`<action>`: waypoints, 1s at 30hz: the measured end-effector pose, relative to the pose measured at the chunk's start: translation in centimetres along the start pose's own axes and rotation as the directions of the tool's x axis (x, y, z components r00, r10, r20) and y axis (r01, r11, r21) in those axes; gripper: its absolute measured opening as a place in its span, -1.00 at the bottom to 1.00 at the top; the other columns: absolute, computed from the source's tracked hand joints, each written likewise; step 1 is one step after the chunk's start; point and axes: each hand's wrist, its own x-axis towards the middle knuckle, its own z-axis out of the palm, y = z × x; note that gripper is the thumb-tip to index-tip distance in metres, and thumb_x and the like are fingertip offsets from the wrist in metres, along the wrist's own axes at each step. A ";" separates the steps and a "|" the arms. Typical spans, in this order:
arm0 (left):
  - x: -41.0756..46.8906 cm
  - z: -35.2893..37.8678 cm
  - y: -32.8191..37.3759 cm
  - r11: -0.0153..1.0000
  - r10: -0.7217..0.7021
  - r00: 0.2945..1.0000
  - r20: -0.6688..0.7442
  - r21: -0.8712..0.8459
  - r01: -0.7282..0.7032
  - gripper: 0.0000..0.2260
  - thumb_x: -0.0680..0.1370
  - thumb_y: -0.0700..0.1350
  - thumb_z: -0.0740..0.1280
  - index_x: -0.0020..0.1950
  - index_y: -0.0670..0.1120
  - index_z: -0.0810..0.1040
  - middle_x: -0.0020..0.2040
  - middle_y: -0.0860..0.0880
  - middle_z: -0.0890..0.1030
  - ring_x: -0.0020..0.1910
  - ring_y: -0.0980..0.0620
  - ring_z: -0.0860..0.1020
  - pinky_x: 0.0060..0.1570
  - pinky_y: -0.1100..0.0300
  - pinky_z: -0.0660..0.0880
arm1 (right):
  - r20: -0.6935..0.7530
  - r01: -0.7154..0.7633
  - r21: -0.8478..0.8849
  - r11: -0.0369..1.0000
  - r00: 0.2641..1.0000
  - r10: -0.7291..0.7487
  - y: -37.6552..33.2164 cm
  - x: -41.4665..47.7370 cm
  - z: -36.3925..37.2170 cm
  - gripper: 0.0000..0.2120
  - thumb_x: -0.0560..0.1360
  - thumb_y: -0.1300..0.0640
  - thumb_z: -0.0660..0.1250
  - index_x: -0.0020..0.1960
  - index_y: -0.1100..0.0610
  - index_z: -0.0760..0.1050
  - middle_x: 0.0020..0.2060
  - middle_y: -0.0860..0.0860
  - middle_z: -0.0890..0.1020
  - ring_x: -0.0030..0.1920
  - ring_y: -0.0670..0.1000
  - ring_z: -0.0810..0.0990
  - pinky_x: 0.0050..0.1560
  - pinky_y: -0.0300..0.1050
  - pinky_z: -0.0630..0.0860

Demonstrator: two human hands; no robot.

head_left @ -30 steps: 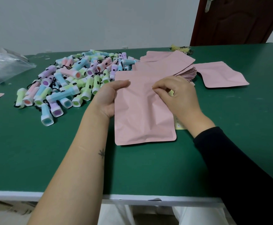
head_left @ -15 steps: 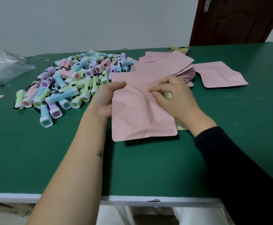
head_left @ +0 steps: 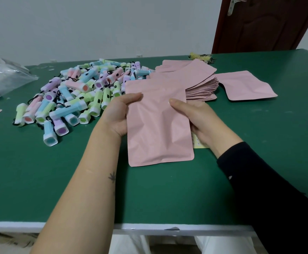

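Dead centre, pink pouch (head_left: pixel 158 129), a bit crumpled, held between both hands just above the green table (head_left: pixel 58 180), long side pointing away from the camera. Can't tell whether the bottom edge is touching the table or just hovering over it.

On the left edge, left hand (head_left: pixel 118 116): thumb flat across the front near the top, other fingers tucked behind and out of sight. Same deal on the right edge with the right hand (head_left: pixel 201 120), thumb on the front face, fingers curled behind. Pinch grip on both sides, basically.

Right arm in a black sleeve (head_left: pixel 259 189), left forearm bare with a small tattoo. Under the right wrist, pale yellow card (head_left: pixel 199 144) peeking out, flat on the table.

Just behind the pouch, fanned stack of more pink pouches (head_left: pixel 199 85), plus one loose pouch (head_left: pixel 248 87) lying flat just right of it. Off to the left, big heap of pastel mini flashlights (head_left: pixel 72 99) in green, blue, pink and purple, black cords tangled in. Further left, clear plastic bag (head_left: pixel 3 77) at the table edge. Back right corner, dark red door (head_left: pixel 259 24).
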 end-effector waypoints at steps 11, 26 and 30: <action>-0.1 0.7 -0.3 1.000 -0.017 0.999 0.028 0.011 0.017 -0.82 0.62 -0.18 0.25 0.08 -0.22 0.61 -0.09 -0.14 0.72 -0.14 -0.08 0.71 -0.26 0.07 0.64 | -0.056 0.027 -0.003 1.000 0.998 -0.027 0.1 -0.1 0.5 -0.87 0.47 0.13 0.46 -0.03 0.17 0.65 -0.12 0.08 0.73 -0.14 0.08 0.71 -0.04 0.03 0.64; 0.2 0.9 -0.8 0.994 0.066 0.997 0.042 0.085 -0.069 -0.84 0.55 -0.28 0.35 0.11 -0.14 0.61 -0.10 -0.08 0.72 -0.18 -0.02 0.70 -0.21 0.10 0.64 | -0.069 0.083 -0.165 0.983 0.993 -0.095 0.1 -0.1 0.6 -0.93 0.49 0.08 0.43 -0.10 0.08 0.62 -0.12 0.02 0.72 -0.17 -0.05 0.67 -0.08 -0.10 0.61; 0.1 1.2 -1.0 0.990 0.058 0.997 0.054 0.127 -0.064 -0.84 0.55 -0.28 0.35 0.11 -0.15 0.60 -0.12 -0.06 0.72 -0.21 0.00 0.70 -0.24 0.14 0.63 | -0.134 0.102 -0.184 0.978 0.983 -0.128 0.2 -0.2 0.8 -0.90 0.52 0.11 0.41 -0.16 0.08 0.60 -0.09 0.01 0.70 -0.17 -0.01 0.64 0.00 0.04 0.60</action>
